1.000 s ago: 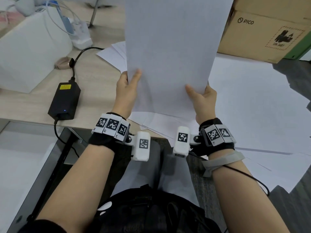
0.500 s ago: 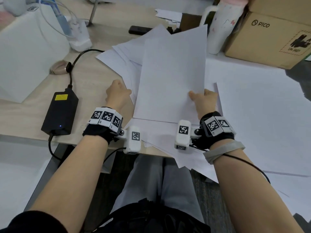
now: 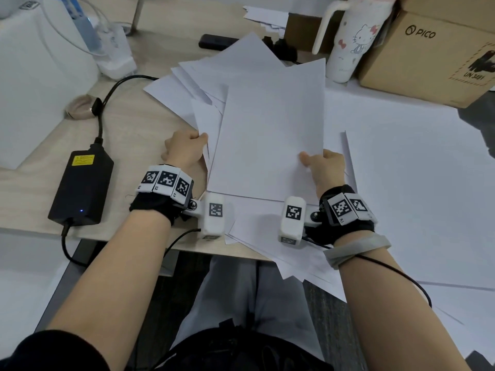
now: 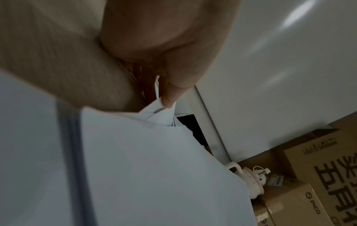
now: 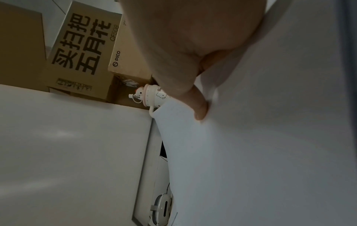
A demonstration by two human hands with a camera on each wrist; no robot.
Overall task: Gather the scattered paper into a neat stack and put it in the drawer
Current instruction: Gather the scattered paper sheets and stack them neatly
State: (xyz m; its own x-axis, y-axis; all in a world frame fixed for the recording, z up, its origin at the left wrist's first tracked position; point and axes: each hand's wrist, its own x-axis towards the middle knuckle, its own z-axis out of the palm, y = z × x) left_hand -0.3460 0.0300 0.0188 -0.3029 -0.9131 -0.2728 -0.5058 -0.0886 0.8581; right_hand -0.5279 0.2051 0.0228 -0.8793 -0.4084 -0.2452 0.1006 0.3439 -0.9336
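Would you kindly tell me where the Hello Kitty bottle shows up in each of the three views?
Head: bottle at upper right, left of the PICO box.
Left wrist: lower right, tilted, above the box.
Right wrist: centre, tilted, below the box.
Shared landmark: the PICO box.

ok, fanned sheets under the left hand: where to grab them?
Probably their left edges, coming from the left. The fanned sheets splay out past the top stack there, so the corners are exposed; the left hand already pinches one, while the right hand holds the stack.
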